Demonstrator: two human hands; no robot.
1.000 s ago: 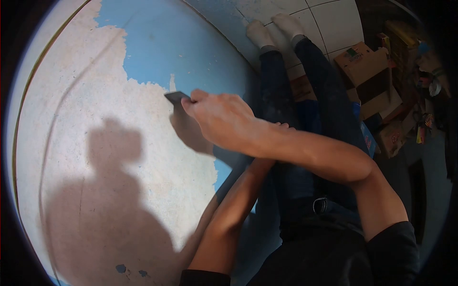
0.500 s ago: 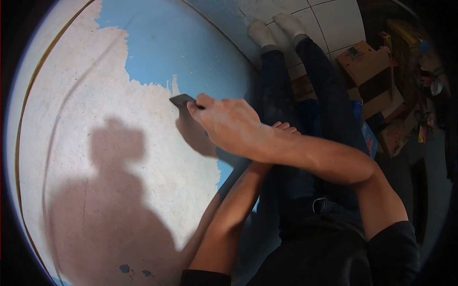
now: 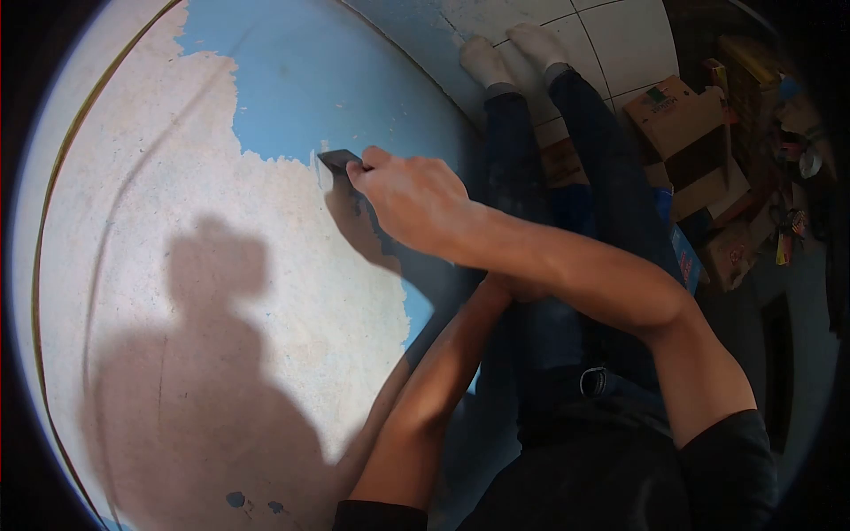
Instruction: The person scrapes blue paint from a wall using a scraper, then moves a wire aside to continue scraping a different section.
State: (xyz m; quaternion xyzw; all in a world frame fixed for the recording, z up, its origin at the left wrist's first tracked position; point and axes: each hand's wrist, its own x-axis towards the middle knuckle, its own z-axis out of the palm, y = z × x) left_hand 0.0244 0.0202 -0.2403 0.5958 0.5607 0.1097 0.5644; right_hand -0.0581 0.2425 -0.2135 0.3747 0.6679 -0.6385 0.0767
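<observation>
My right hand (image 3: 414, 199) is closed around a scraper (image 3: 337, 159), whose dark blade meets the wall at the ragged edge of the paint. Blue paint (image 3: 328, 84) covers the upper part of the wall in view. Below and left of it lies a bare whitish surface (image 3: 292, 217). Beneath my right forearm, my left hand (image 3: 524, 288) shows only in a small part near the wrist, close to my jeans. Its fingers are hidden by the forearm.
Opened cardboard boxes (image 3: 677, 115) and mixed clutter stand to the right of my legs. My socked feet (image 3: 485, 62) rest on white floor tiles (image 3: 629, 44). A thin cable (image 3: 55, 168) curves along the wall's left side, and my shadow (image 3: 204, 380) falls across the bare surface.
My right hand and the scraper have moved a little up the wall in view. The thin paint strip by the blade is shorter. My left hand's fingers, visible before, are now covered.
</observation>
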